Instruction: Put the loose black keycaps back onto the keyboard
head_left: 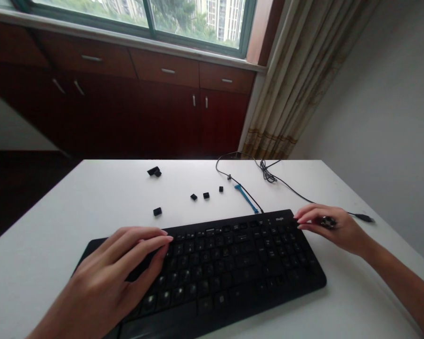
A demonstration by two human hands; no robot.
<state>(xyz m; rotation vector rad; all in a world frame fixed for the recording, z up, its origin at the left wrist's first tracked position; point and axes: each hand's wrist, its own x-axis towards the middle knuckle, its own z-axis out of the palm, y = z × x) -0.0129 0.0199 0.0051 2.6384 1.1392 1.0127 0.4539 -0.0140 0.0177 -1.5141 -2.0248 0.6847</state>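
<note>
Hands on black keyboard

The left hand and right hand are slender, with long fingers and rounded nails. The right forearm is bare.

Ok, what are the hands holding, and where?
The right hand pinches a small dark object, unclear what, between thumb and fingers; the left hand lies on the keyboard, holding nothing.
</note>
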